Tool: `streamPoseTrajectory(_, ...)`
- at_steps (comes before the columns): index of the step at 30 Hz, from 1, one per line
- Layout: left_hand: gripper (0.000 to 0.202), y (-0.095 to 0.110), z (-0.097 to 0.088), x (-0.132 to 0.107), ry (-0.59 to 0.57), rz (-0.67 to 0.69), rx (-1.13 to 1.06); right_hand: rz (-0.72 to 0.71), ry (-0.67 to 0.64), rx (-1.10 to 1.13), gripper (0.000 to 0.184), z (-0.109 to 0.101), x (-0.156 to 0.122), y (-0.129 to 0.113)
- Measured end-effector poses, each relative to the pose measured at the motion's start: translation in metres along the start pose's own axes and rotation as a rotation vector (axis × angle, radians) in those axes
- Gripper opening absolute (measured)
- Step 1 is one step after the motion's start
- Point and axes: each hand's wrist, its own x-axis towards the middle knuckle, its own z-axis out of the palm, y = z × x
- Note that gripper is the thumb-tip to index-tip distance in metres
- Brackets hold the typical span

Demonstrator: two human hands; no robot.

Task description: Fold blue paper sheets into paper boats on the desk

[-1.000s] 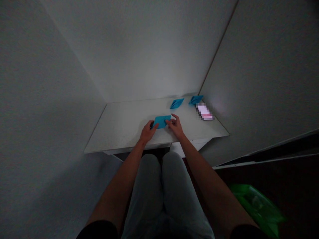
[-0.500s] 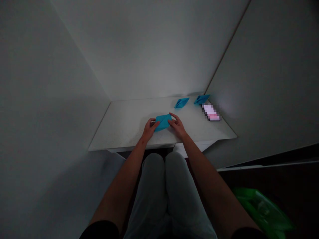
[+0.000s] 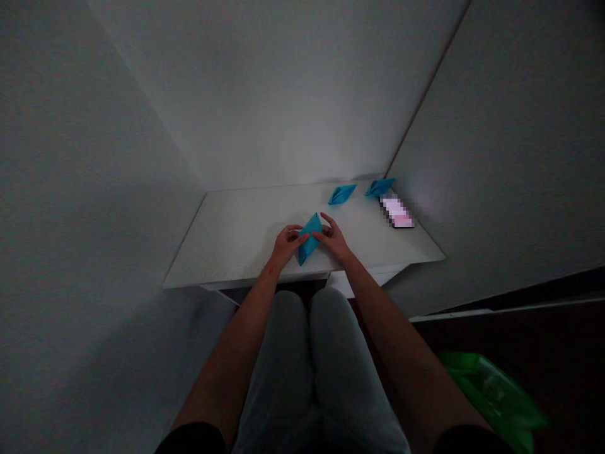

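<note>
A folded piece of blue paper (image 3: 310, 246) is held between my two hands above the front half of the white table. It shows a diamond-like outline, with one point away from me and one toward me. My left hand (image 3: 285, 244) pinches its left side, thumb on top. On the right side my right hand (image 3: 334, 239) grips it with the thumb on the face, the index finger raised. The fingers behind the paper are partly hidden. Farther back lie two folded blue paper boats, one paper boat (image 3: 342, 194) nearer the middle and another paper boat (image 3: 379, 187) toward the right corner.
A phone (image 3: 397, 212) with a lit, blurred-out screen lies at the right of the white table (image 3: 227, 227). Walls stand close behind and on both sides. A green plastic bag (image 3: 491, 394) is at the lower right, below the table. My knees are under the front edge.
The blue paper has gone from a wide, nearly rectangular shape to a narrow upright diamond. Both hands have moved slightly closer together on it. The view has shifted a little.
</note>
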Motion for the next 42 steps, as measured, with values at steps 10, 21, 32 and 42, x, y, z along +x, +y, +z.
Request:
streamPoseTrajectory(10,0.058,-0.008,-0.006,0.002,0.328,0.089,-0.006,-0.077,-0.063,-0.268,0.073,0.003,-0.002,0.000)
streamPoseTrajectory(21,0.055,-0.006,0.000,0.001,0.041,0.147,0.105,-0.080,-0.132,-0.429,0.056,0.012,-0.008,-0.006)
streamPoseTrajectory(32,0.028,-0.005,0.001,-0.003,0.114,0.124,0.272,-0.139,-0.018,-0.504,0.054,0.001,-0.013,-0.007)
streamPoseTrajectory(42,0.030,-0.005,0.002,-0.006,0.088,0.116,0.378,-0.101,0.475,-1.376,0.077,-0.213,0.004,-0.062)
